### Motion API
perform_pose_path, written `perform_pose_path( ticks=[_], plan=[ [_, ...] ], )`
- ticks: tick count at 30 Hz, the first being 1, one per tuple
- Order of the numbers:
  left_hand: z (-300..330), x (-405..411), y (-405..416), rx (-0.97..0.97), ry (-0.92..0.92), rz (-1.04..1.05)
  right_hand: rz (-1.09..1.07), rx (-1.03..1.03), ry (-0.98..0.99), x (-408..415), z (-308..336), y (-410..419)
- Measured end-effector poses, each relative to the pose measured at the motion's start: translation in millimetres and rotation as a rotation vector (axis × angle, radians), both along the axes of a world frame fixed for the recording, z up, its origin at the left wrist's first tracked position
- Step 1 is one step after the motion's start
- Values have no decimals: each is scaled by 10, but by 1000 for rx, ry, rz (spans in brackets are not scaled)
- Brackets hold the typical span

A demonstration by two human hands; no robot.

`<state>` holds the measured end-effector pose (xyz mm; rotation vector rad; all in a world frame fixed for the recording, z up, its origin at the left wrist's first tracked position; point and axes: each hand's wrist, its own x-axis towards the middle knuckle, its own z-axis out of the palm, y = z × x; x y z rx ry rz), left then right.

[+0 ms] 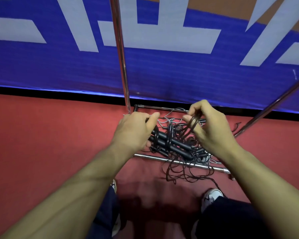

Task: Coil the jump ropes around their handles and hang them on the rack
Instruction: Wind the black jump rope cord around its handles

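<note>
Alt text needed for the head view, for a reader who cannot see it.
Seen from above, the left hand grips a pair of black handles while the right hand pinches loops of black cord. Below lies a tangle of ropes across the metal rack base on red floor.

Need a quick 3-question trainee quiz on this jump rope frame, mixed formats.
1. True or false: the left hand grips the pair of black handles.
2. What does the right hand pinch? A) a shoe B) loops of dark cord C) the rack's upright pole
3. Fill in: the loose tangle of ropes lies on the red ____ over the rack's base bar.

Key: 1 true; 2 B; 3 floor.
</note>
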<state>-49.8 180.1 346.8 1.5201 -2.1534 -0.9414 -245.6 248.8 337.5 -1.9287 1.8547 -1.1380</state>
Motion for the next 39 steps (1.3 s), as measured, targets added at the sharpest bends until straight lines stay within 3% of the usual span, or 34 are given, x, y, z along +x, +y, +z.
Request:
perform_pose_path(
  ticks=[4,8,11,15,17,21,24,31,39],
  plan=[
    [-50,4,-80,-88,125,223,-9,-137,199,212,40,64],
    [19,-9,-112,-97,300,374,-6,-96,232,507,-62,173],
    [53,-1,-127,-86,415,431,65,53,-8,588,-169,208],
    [71,6,-114,-48,476,451,107,307,-639,614,-205,142],
    [83,10,-102,-35,482,433,117,385,-812,641,-210,115],
    [114,0,-69,-26,461,399,72,314,-551,624,-206,117],
    [123,7,-58,-13,477,398,26,312,-504,590,-184,123],
    [125,-25,-41,-14,480,417,24,193,-596,551,-200,52],
    [108,-78,0,49,560,445,50,326,-917,603,-148,-15]
  ],
)
